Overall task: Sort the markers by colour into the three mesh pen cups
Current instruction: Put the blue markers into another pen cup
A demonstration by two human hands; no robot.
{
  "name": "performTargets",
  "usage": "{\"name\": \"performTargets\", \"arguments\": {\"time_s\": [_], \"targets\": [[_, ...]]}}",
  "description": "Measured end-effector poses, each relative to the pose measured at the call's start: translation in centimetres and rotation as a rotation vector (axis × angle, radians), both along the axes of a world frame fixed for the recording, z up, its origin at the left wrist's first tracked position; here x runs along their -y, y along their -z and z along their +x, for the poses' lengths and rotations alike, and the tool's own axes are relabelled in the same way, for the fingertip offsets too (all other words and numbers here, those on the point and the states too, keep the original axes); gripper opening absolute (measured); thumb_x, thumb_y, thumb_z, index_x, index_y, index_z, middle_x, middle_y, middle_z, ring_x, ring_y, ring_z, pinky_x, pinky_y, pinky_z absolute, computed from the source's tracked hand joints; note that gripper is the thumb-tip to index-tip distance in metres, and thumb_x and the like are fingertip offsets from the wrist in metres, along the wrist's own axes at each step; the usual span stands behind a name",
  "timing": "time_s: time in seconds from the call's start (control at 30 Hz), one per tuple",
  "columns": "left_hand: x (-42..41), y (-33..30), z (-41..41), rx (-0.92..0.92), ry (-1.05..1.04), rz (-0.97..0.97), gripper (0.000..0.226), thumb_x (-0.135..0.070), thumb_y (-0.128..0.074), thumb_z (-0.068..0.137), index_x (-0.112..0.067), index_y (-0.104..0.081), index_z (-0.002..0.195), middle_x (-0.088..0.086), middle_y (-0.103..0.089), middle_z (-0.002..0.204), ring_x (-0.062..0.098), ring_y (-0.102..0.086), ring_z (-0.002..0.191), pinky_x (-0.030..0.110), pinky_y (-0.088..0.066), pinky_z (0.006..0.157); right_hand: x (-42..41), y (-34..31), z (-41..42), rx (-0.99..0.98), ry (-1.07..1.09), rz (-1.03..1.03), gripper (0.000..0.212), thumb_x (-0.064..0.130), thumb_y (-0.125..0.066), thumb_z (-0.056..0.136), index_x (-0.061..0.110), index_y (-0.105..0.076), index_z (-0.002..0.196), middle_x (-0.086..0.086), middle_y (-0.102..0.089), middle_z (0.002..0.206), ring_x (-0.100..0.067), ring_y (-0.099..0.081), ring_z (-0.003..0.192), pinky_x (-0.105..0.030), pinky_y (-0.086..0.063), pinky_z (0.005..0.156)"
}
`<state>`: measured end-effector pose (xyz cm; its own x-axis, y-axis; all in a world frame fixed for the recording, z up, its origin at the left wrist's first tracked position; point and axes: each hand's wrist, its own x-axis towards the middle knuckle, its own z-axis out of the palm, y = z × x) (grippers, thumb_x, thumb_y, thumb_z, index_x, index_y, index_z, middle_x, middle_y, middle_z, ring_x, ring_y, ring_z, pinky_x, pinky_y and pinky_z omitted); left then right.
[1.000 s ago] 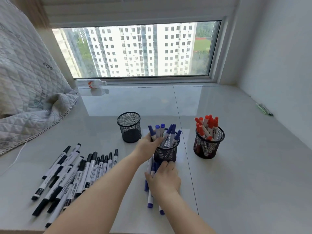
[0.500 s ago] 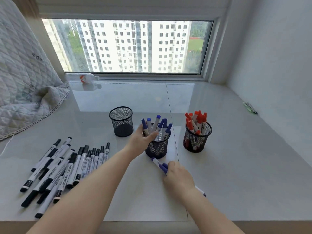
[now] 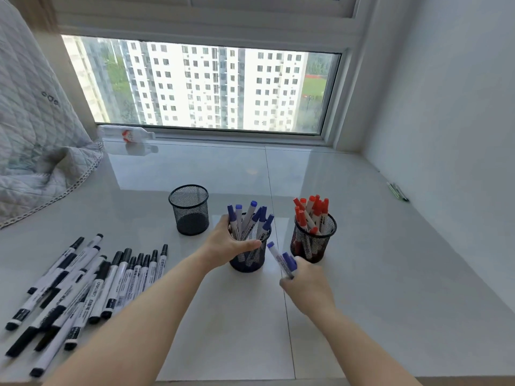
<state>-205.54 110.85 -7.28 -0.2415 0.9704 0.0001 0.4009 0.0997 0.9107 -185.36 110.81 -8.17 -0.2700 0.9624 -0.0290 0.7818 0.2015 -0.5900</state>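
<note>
The right hand point(image 3: 308, 285) has its grip closed round a small bunch of blue markers point(image 3: 282, 260), caps slanting toward 11 o'clock, just beside the blue cup point(image 3: 249, 252). The left hand point(image 3: 230, 246) curls its grip round that cup's near wall, thumb along the rim, steadying it. The cup is already crowded with blue markers standing at a lean.

The markers look light, stiff and smooth: white plastic barrels with coloured caps, likely to slide against each other, so a hold mid-barrel suits them. The cups are thin black wire mesh, round and probably easy to tip.

At 3 o'clock the red cup point(image 3: 313, 238) is full; at 10 o'clock the third cup point(image 3: 189, 210) stands empty. Black markers point(image 3: 92, 288) lie fanned at 8 o'clock on the glossy pale counter point(image 3: 390, 274).
</note>
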Motion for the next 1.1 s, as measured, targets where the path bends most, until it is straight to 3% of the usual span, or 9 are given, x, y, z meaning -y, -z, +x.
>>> {"name": "performTargets", "arguments": {"time_s": [0.13,0.27,0.4,0.5,0.63,0.8,0.93,1.03,1.1], "targets": [[-0.1,0.1,0.1,-0.011,-0.005,0.000,0.068,-0.038,-0.083,0.062,-0.028,-0.041,0.114,-0.015,-0.057,0.097,-0.004,-0.055,0.088,0.009,-0.040,0.066,-2.2,-4.0,-1.2,-0.236,0.002,0.174,0.034,0.013,-0.058,0.076,0.024,-0.034,0.055,0.007,-0.038,0.049,-0.007,-0.033,0.042,-0.018,-0.026,0.042],[0.0,0.9,0.1,-0.016,-0.019,-0.005,0.071,-0.047,-0.083,0.052,-0.035,-0.042,0.109,-0.009,-0.061,0.100,0.011,-0.060,0.096,0.033,-0.049,0.088,-4.1,-8.3,-3.3,-0.536,0.046,0.206,0.032,0.008,-0.056,0.077,0.017,-0.034,0.055,0.001,-0.037,0.048,-0.015,-0.035,0.042,-0.026,-0.035,0.043],[0.6,1.1,0.5,-0.028,-0.030,-0.006,0.067,-0.056,-0.077,0.045,-0.045,-0.039,0.099,-0.011,-0.062,0.097,0.009,-0.061,0.091,0.031,-0.050,0.083,-5.2,-11.2,-4.9,-0.871,0.107,0.171,0.019,0.011,-0.054,0.082,0.014,-0.044,0.065,-0.003,-0.048,0.049,-0.008,-0.045,0.036,-0.021,-0.041,0.036],[1.4,0.9,0.9,-0.044,-0.034,0.011,0.066,-0.060,-0.074,0.045,-0.045,-0.039,0.099,-0.016,-0.061,0.092,0.002,-0.059,0.085,0.018,-0.044,0.068,-5.8,-11.5,-6.2,-1.060,0.165,0.140,0.016,0.014,-0.056,0.083,0.017,-0.049,0.069,0.000,-0.053,0.049,-0.010,-0.049,0.038,-0.026,-0.045,0.040],[2.2,0.6,1.4,-0.043,-0.037,0.008,0.067,-0.061,-0.071,0.044,-0.047,-0.038,0.100,-0.021,-0.060,0.089,-0.006,-0.056,0.082,0.013,-0.036,0.062,-4.9,-8.8,-8.0,-1.037,0.150,0.140,0.015,0.013,-0.058,0.084,0.015,-0.054,0.070,0.004,-0.059,0.056,-0.006,-0.056,0.047,-0.025,-0.049,0.053],[2.5,0.5,1.4,-0.027,-0.024,0.023,0.056,-0.052,-0.076,0.050,-0.047,-0.041,0.093,-0.023,-0.062,0.086,-0.015,-0.056,0.075,0.001,-0.039,0.060,-4.6,-5.5,-8.0,-0.806,0.051,0.087,0.014,0.021,-0.060,0.084,0.010,-0.062,0.077,-0.005,-0.061,0.063,-0.021,-0.056,0.054,-0.038,-0.050,0.057],[2.3,0.7,1.5,-0.008,-0.022,0.016,0.067,-0.057,-0.076,0.047,-0.041,-0.043,0.103,-0.017,-0.064,0.094,-0.005,-0.061,0.082,0.014,-0.048,0.071,-5.1,-4.2,-7.6,-0.642,-0.020,0.044,0.009,0.019,-0.058,0.084,0.012,-0.056,0.080,-0.005,-0.060,0.069,-0.021,-0.060,0.064,-0.033,-0.052,0.061],[2.3,0.9,1.5,0.013,-0.021,0.023,0.075,-0.060,-0.076,0.045,-0.040,-0.042,0.109,-0.021,-0.063,0.093,-0.010,-0.061,0.079,0.006,-0.043,0.061,-5.3,-3.4,-7.4,-0.578,-0.063,0.045,0.006,0.020,-0.058,0.083,0.015,-0.055,0.082,-0.006,-0.062,0.078,-0.021,-0.063,0.073,-0.033,-0.053,0.065],[2.3,1.1,1.5,0.012,-0.025,0.028,0.073,-0.060,-0.076,0.045,-0.040,-0.044,0.108,-0.022,-0.063,0.092,-0.010,-0.061,0.080,0.009,-0.044,0.063,-5.3,-3.0,-7.4,-0.571,-0.090,0.038,0.004,0.019,-0.059,0.084,0.016,-0.056,0.085,0.000,-0.062,0.077,-0.017,-0.063,0.074,-0.025,-0.052,0.063]]}}
